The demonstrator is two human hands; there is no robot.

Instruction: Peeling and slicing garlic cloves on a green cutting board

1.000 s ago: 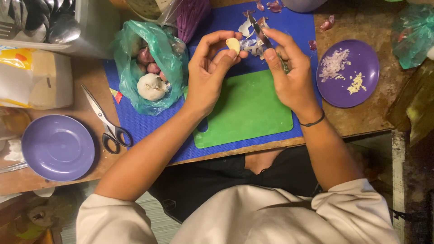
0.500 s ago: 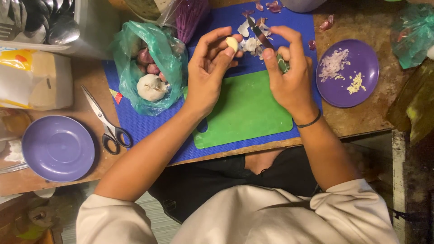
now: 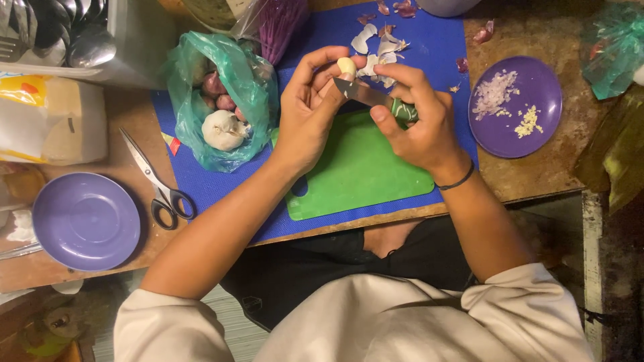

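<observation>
My left hand [image 3: 310, 107] pinches a pale garlic clove [image 3: 346, 66] between thumb and fingertips, above the far edge of a green cutting board [image 3: 355, 175]. My right hand [image 3: 417, 119] grips a small knife with a green handle [image 3: 403, 110]; its blade [image 3: 359, 92] points left and touches the clove's underside. Whitish garlic peels [image 3: 376, 50] lie just beyond the hands on a blue mat [image 3: 215, 188].
A green plastic bag [image 3: 221, 100] with a garlic bulb and shallots lies left of the board. Scissors [image 3: 155, 179] and an empty purple plate [image 3: 86, 221] are further left. A purple plate with chopped bits [image 3: 515, 107] sits right. A utensil holder [image 3: 60, 33] stands at top left.
The knife blade has swung down from upright to lie under the clove. Both hands have stayed above the board's far edge.
</observation>
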